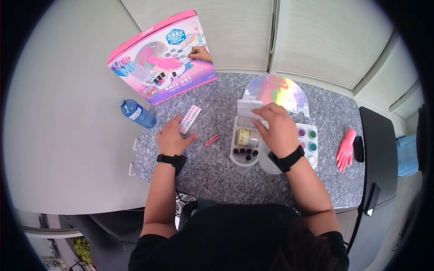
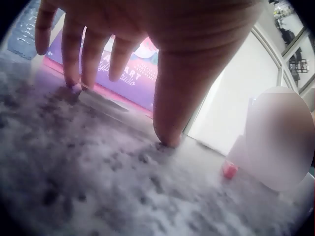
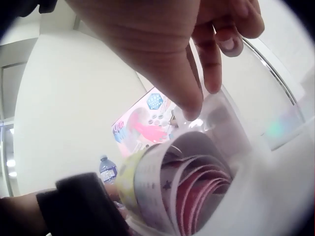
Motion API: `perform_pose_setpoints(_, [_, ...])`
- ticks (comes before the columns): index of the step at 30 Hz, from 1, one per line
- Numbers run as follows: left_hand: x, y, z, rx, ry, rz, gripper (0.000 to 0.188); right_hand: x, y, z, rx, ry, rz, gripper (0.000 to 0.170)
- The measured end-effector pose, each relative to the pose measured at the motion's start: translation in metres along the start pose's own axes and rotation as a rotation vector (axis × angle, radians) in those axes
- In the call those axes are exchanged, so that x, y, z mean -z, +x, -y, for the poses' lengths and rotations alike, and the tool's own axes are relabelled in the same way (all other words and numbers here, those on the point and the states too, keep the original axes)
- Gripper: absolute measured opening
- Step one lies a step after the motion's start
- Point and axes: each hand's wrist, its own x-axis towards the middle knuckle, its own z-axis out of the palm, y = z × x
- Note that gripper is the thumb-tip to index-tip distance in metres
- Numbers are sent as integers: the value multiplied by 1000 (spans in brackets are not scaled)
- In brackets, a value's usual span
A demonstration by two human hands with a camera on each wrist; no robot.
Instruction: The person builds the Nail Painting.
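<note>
My left hand [image 1: 171, 136] is spread low over the countertop, fingertips down at its surface and thumb apart. Beside its fingers lies a card of small pink and grey nail pieces [image 1: 190, 119]; a thin clear strip [image 2: 106, 104] is by the fingertips in the left wrist view. My right hand [image 1: 278, 128] pinches the edge of a raised translucent plastic lid [image 1: 250, 108] between thumb and index finger. Below it, a white tray [image 1: 233, 153] holds a patterned sticker roll [image 1: 247, 138], whose coiled layers [image 3: 197, 191] show in the right wrist view, and several black-capped bottles [image 1: 248, 157].
Pink tweezers [image 1: 212, 139] lie between the hands. A nail art box [image 1: 162, 58] and a water bottle [image 1: 138, 114] stand at left. Beyond the tray is a shiny semicircular panel [image 1: 275, 92]. Glitter pots [image 1: 312, 134] and a pink model hand [image 1: 346, 151] are at right.
</note>
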Motion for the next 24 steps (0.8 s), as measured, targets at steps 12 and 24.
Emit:
perform_pose_setpoints(12, [1,0,-6,-124,-261,-131,99,19,-2,8,30,53,-37,26])
perform_pose_setpoints(24, [65,-33,-18,-230,-39,-26,117,24,-4,19,91,100,-11,29])
